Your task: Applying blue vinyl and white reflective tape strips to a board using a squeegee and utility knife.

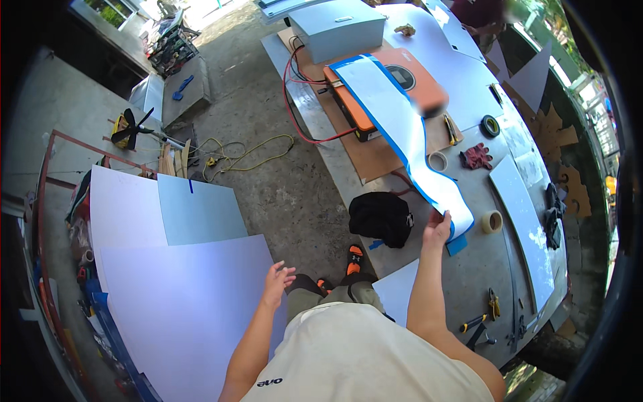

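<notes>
A long white flexible strip with blue edges (395, 120) runs across the top of an orange boxy device (420, 79) and curls down toward me over the table. My right hand (439, 229) grips its near edge, thumb on top, close to a small blue piece (457, 246). Held out over the floor at my left side, my left hand (276, 285) is empty with its fingers apart. It is nearest to a large white sheet (187, 301). A black cloth bundle or cap (380, 220) lies on the table left of my right hand.
On the table (482, 275) lie tape rolls (492, 222), a red glove (476, 157), pliers (494, 303) and a long white panel (526, 228). A grey metal box (337, 33) stands at the back, with red cables (289, 100). A yellow cord (251, 153) trails on the floor. Another person (479, 20) stands at the far right.
</notes>
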Demonstrator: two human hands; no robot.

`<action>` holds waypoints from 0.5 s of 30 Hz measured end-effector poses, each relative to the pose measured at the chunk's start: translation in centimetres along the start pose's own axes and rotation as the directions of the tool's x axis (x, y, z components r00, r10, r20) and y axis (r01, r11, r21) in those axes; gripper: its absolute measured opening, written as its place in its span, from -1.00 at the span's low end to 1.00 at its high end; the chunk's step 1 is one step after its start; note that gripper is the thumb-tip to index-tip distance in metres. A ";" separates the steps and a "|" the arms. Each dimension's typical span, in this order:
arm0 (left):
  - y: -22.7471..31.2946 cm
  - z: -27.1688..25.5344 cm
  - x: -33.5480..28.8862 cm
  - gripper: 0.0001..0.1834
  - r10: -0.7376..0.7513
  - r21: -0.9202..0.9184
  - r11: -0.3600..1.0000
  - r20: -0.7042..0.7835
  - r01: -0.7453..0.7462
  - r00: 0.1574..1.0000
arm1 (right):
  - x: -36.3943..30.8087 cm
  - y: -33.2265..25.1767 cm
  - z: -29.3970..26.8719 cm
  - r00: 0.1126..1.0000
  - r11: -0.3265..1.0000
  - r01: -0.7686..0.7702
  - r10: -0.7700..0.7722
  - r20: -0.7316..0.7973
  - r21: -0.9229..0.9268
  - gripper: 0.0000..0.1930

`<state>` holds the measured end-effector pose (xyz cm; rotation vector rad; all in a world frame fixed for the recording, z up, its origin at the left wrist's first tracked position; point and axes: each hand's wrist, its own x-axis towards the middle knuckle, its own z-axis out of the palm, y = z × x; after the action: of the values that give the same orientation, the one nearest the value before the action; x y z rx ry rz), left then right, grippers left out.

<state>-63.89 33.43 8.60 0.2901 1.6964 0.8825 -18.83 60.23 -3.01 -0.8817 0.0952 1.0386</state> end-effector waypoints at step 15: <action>27.1 22.4 6.0 0.16 0.559 -0.694 0.695 0.686 0.189 0.465 | -31.4 -9.8 24.6 0.743 0.905 0.425 -0.333 0.580 -0.025 -0.38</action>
<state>-52.15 64.72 21.12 0.3423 0.2497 1.2092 -35.92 52.55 33.50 -0.6581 -0.6606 0.8831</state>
